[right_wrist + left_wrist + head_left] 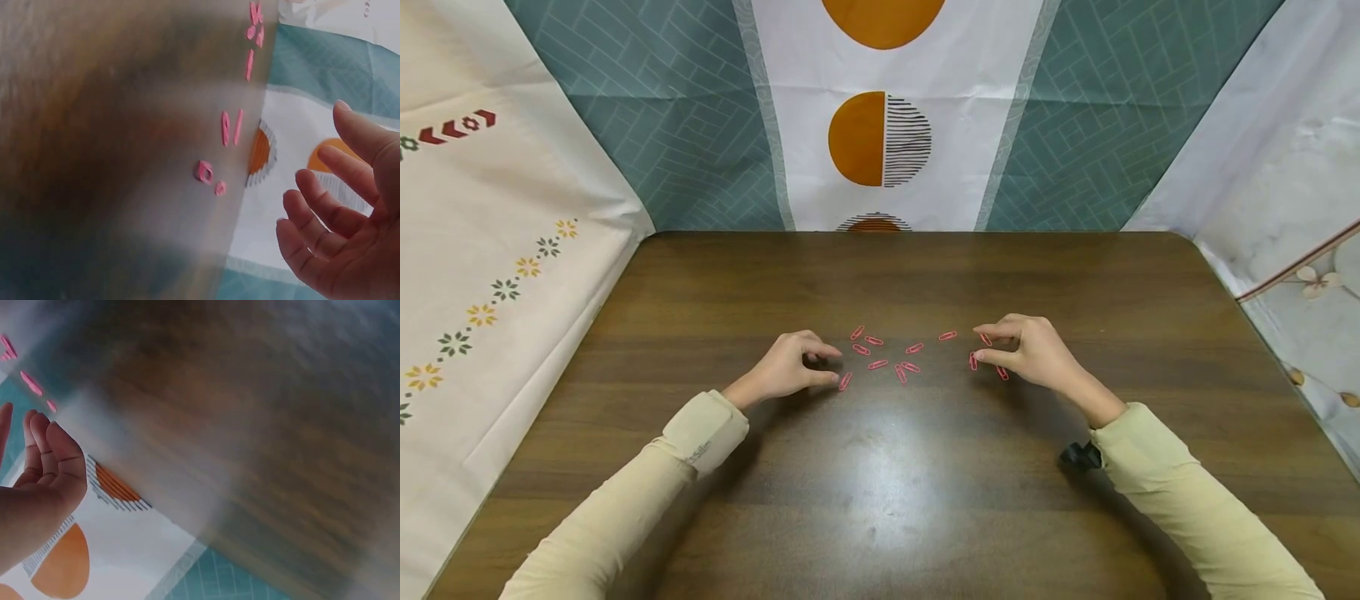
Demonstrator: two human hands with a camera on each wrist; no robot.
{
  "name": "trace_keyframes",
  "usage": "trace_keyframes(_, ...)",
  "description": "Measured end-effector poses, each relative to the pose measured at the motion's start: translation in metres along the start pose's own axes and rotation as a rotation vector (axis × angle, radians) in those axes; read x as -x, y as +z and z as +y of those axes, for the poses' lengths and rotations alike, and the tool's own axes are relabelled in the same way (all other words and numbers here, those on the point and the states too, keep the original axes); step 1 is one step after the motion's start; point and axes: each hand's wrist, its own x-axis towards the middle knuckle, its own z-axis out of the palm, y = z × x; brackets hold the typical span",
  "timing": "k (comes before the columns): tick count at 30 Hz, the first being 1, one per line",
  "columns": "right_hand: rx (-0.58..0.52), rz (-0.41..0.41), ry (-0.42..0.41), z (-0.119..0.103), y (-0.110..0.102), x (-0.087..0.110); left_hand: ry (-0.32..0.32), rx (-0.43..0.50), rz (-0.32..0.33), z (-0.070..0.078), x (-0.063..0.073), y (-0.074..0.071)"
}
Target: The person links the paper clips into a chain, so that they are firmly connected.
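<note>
Several pink-red paper clips (877,364) lie scattered on the brown wooden table (880,500). My left hand (786,365) hovers at the left side of the group, thumb and fingers apart, with a paper clip (846,382) just beyond the thumb tip. On the other side, my right hand (1036,350) has its thumb tip right at one paper clip (973,362). Its index fingertip overlaps another paper clip (986,339), and a third paper clip (1002,373) shows below the thumb. The right wrist view shows the right hand (337,219) with loosely spread fingers and nothing between them.
A patterned curtain (700,125) hangs behind the table's far edge. Pale cloths stand at the left (512,208) and right (1285,150) sides. A dark wrist device (1081,456) sits under the right sleeve cuff.
</note>
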Motion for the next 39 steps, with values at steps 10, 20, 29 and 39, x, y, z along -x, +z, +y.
trace_keyframes(10, -0.038, -0.068, 0.054, -0.004, 0.011, -0.004, -0.015, -0.022, -0.068, 0.0, -0.013, 0.008)
trace_keyframes(20, -0.061, -0.094, 0.05, -0.009, 0.017, -0.007, 0.0, -0.07, -0.078, -0.001, -0.019, 0.015)
trace_keyframes(29, -0.068, -0.111, -0.011, -0.012, 0.031, -0.018, -0.001, -0.077, -0.099, 0.001, -0.019, 0.016)
trace_keyframes(39, -0.123, -0.168, 0.02, -0.017, 0.044, -0.029, -0.033, -0.043, -0.16, 0.007, -0.018, 0.017)
